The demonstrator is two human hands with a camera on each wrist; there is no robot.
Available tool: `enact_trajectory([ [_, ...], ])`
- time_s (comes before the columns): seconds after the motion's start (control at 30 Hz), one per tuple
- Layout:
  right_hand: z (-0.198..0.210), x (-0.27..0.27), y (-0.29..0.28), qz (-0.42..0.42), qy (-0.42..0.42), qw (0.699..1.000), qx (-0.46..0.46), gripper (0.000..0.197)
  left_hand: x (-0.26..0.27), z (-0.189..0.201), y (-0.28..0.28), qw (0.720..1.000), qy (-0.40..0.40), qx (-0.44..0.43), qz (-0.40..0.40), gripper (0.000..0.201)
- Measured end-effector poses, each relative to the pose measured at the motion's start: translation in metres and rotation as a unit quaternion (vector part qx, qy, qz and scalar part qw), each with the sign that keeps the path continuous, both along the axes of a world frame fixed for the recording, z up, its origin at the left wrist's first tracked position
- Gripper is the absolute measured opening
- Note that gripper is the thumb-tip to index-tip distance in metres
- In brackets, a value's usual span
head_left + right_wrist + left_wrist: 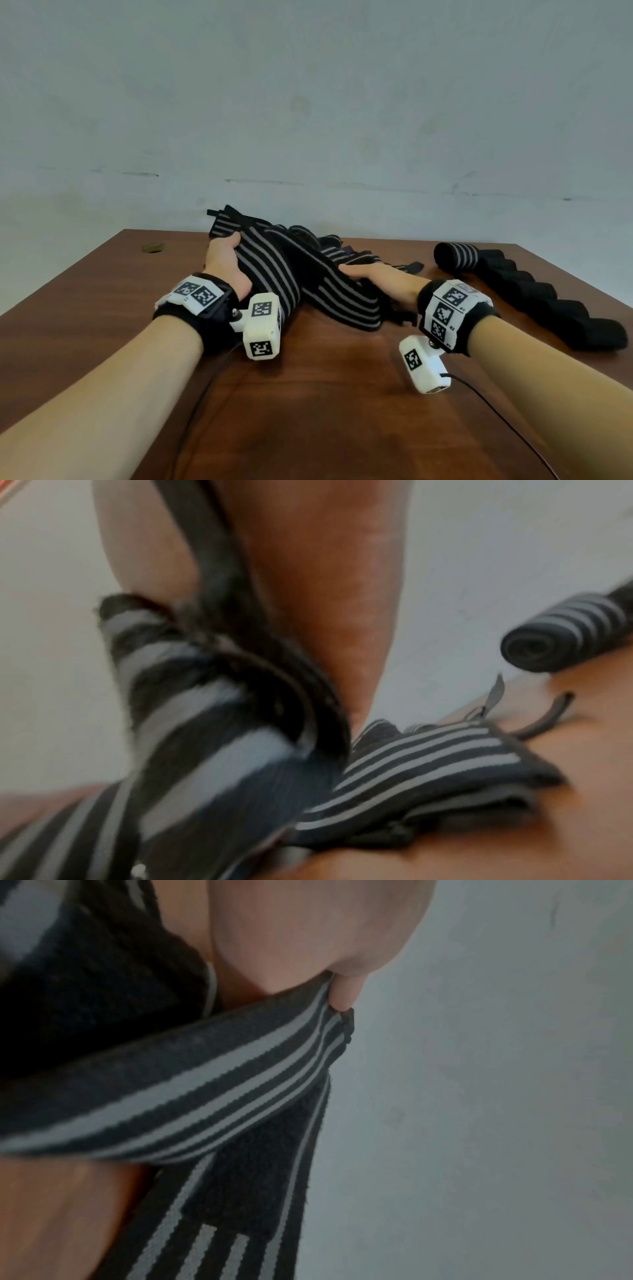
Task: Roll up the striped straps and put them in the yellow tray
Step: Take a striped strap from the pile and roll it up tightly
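A tangled pile of black straps with grey stripes (329,250) lies at the table's far middle. My left hand (224,260) grips one long striped strap (270,274) near its far end; in the left wrist view a fingertip (344,993) pinches the strap (205,1083) at its fold. My right hand (370,274) holds the same strap further along, and in the blurred right wrist view the strap (212,737) runs through the fingers (325,588). One rolled striped strap (457,257) (561,637) lies at the right. No yellow tray is in view.
A row of dark rolled straps (534,294) stretches from the striped roll toward the right edge of the brown wooden table (308,394). A small round hole (153,247) sits at the far left. A pale wall stands right behind the table.
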State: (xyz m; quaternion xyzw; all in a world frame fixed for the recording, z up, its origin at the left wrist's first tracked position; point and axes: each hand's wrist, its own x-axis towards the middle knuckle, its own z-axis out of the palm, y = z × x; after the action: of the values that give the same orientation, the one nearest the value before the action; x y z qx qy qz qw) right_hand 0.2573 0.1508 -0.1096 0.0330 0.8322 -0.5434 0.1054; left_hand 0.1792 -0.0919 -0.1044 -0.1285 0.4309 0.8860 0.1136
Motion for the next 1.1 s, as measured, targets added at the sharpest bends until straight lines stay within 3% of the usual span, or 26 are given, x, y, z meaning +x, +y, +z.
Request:
enact_trajectory([
  [0.07, -0.006, -0.008, 0.0, 0.03, 0.03, 0.988, 0.145, 0.013, 0.004, 0.002, 0.002, 1.0, 0.023, -0.011, -0.014, 0.025],
  [0.13, -0.009, -0.019, -0.004, 0.056, 0.096, 0.972, 0.207, 0.047, 0.005, 0.004, 0.004, 0.998, 0.049, -0.021, -0.023, 0.025],
  [0.3, 0.002, -0.039, -0.039, 0.072, 0.157, 0.976, 0.132, 0.086, 0.013, 0.01, 0.001, 0.992, 0.096, -0.054, -0.064, 0.034],
  [0.43, 0.009, -0.051, -0.065, 0.107, 0.107, 0.983, 0.104, 0.082, 0.015, 0.012, -0.006, 0.984, 0.145, -0.051, -0.084, 0.043],
  [0.57, 0.011, -0.053, -0.079, 0.121, 0.031, 0.978, 0.167, 0.114, 0.014, 0.027, -0.018, 0.985, 0.169, 0.003, -0.024, 0.035],
  [0.67, 0.015, -0.058, -0.084, 0.111, 0.037, 0.992, 0.038, 0.097, 0.011, 0.032, -0.029, 0.979, 0.201, 0.01, -0.015, 0.035],
  [0.83, 0.045, -0.059, -0.086, 0.041, 0.06, 0.983, -0.167, 0.082, 0.02, 0.028, -0.03, 0.967, 0.227, -0.031, -0.11, 0.037],
  [1.0, 0.057, -0.062, -0.094, -0.038, 0.155, 0.957, -0.242, 0.039, 0.031, 0.015, -0.025, 0.943, 0.212, -0.138, -0.215, 0.034],
  [1.1, 0.057, -0.061, -0.093, -0.041, 0.175, 0.953, -0.242, 0.031, 0.035, 0.012, -0.023, 0.947, 0.195, -0.145, -0.212, 0.031],
])
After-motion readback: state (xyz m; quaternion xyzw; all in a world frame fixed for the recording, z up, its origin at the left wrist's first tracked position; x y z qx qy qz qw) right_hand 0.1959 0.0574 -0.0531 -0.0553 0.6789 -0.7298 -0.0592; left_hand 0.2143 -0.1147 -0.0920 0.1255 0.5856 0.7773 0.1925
